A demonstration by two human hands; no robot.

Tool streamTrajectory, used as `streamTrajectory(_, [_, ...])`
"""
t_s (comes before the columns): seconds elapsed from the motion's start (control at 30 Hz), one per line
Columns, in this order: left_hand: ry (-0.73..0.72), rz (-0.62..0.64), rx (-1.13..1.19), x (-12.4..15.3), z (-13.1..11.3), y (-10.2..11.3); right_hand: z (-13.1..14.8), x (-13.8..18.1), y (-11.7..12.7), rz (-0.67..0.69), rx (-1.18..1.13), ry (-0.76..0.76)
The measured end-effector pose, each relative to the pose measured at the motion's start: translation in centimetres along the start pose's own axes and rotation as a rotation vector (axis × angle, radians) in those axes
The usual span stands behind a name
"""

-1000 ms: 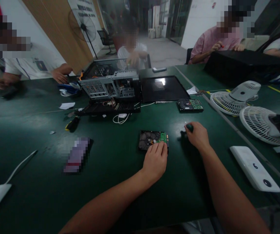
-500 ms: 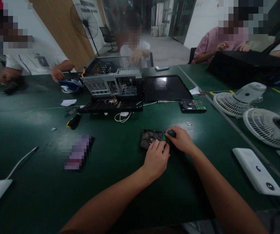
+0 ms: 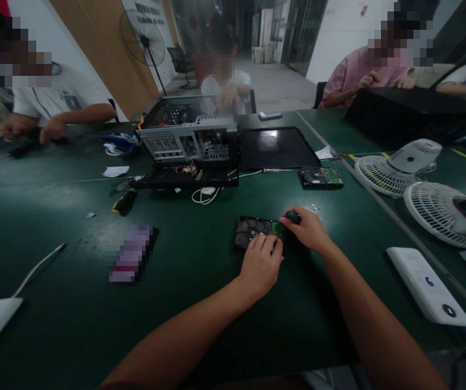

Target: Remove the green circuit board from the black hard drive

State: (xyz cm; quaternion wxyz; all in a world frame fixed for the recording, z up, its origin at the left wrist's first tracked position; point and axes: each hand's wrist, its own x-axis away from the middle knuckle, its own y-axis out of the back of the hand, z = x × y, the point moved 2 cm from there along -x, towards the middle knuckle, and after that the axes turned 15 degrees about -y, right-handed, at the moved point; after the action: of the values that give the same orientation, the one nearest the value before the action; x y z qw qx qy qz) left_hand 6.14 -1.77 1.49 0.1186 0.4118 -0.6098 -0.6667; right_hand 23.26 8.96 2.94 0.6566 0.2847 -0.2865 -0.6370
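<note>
A hard drive (image 3: 252,230) lies circuit side up on the green table (image 3: 200,281), its small green board toward the right. My left hand (image 3: 260,265) rests on the drive's near edge, fingers curled down onto it. My right hand (image 3: 308,230) is closed round a green-handled screwdriver (image 3: 293,217), held upright at the drive's right end. Several tiny screws (image 3: 314,206) lie just beyond my right hand.
An open computer case (image 3: 188,142) and a black side panel (image 3: 276,146) lie further back, with a second hard drive (image 3: 321,176) to the right. Two white fans (image 3: 399,165) and a white box (image 3: 428,284) sit on the right. A yellow-black screwdriver (image 3: 124,201) lies left. Other people sit around.
My right hand has carried the screwdriver leftward from the bare table onto the drive's right end. My left hand has stayed on the drive.
</note>
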Motion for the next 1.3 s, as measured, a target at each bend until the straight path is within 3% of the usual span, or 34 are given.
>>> streamTrajectory(0.3, [-0.032,0.046,-0.096,0.0,-0.3,0.2,1.1,-0.3,2.6,-0.236,-0.182,0.072])
streamTrajectory(0.47, [0.011,0.041,-0.08,-0.7,0.1,0.3,1.5,-0.5,1.4,-0.48,-0.076,0.106])
streamTrajectory(0.6, [-0.001,0.017,-0.067,-0.5,0.4,0.3,0.0,-0.5,0.2,-0.566,-0.017,0.03])
streamTrajectory(0.8, [-0.025,0.018,0.023,0.1,1.0,0.2,-1.2,-0.4,0.1,-0.536,-0.093,0.05])
streamTrajectory(1.03, [-0.005,0.0,0.123,0.0,1.2,0.6,-1.8,-0.4,0.5,-0.602,-0.068,0.012])
streamTrajectory(1.3, [-0.011,-0.119,0.193,-0.1,1.3,0.7,-0.8,0.1,0.0,-0.453,-0.102,0.173])
